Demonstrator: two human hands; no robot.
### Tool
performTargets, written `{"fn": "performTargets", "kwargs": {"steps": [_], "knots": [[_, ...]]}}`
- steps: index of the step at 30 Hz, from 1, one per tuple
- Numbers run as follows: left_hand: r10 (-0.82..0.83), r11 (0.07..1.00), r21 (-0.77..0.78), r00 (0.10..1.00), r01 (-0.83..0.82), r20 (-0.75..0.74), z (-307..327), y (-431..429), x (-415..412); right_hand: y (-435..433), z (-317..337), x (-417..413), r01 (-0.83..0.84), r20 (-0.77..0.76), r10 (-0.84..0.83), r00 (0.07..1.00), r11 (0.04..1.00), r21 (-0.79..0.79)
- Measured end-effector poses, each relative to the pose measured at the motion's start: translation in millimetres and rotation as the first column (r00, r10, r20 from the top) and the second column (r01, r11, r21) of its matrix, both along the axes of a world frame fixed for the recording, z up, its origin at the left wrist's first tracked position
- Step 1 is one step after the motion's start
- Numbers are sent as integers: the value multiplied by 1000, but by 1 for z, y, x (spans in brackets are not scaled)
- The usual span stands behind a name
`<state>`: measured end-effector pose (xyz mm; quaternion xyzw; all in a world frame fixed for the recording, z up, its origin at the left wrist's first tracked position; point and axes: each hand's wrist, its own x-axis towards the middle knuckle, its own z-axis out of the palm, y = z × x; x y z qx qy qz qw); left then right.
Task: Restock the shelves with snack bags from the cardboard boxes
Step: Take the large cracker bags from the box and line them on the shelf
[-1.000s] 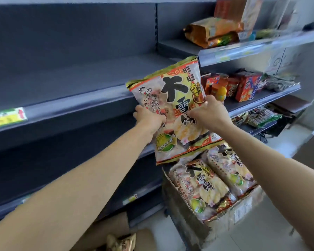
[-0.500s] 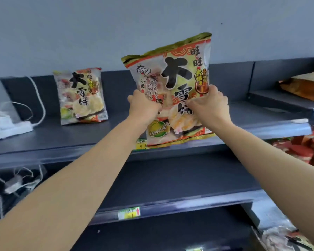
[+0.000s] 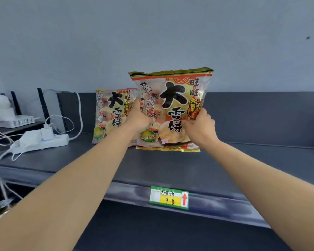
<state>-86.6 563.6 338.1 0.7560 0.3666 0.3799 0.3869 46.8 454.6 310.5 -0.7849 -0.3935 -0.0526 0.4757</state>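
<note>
A large snack bag (image 3: 172, 98) with black characters and a gold top edge stands upright on the dark top shelf (image 3: 243, 160). My left hand (image 3: 140, 119) grips its left side. Its right side is held by my right hand (image 3: 199, 126). The bag's bottom edge is at the shelf surface. Just behind and to the left, a second identical snack bag (image 3: 111, 115) leans upright against the shelf's back panel, partly hidden by the held bag. No cardboard box is in view.
A white power strip (image 3: 49, 141) with plugs and cables lies on the shelf's left end, beside a white device (image 3: 14, 121). A green and yellow price tag (image 3: 169, 197) sits on the shelf's front rail. The shelf stretches right of the bags.
Both hands have carried the bag up from the box to the top shelf and set it down right of the bag standing there. The view has lifted with it.
</note>
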Motion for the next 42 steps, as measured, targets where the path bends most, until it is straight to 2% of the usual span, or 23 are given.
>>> {"fn": "performTargets", "kwargs": {"steps": [6,12,17,22,27,35,42], "knots": [[12,999,-43,1000,-13,-20,-11,35,30,33,-9,34,-43,2,43,999,998,-39],[36,999,-19,998,-37,-43,-25,68,50,58,-20,54,-51,-25,49,999,991,-120],[158,983,123,973,-138,-170,-37,79,64,68,-25,59,-59,-29,55,998,981,-184],[187,972,194,931,-130,-313,-48,77,66,69,-35,55,-100,-28,96,995,954,-283],[207,957,266,918,-117,-339,-42,69,56,61,-35,49,-84,4,90,996,946,-314],[75,933,354,923,69,-377,-28,22,26,31,-26,18,-28,162,89,983,939,-343],[-76,819,495,910,289,-407,-10,-50,-9,-37,-11,-28,58,357,73,931,937,-344]]}}
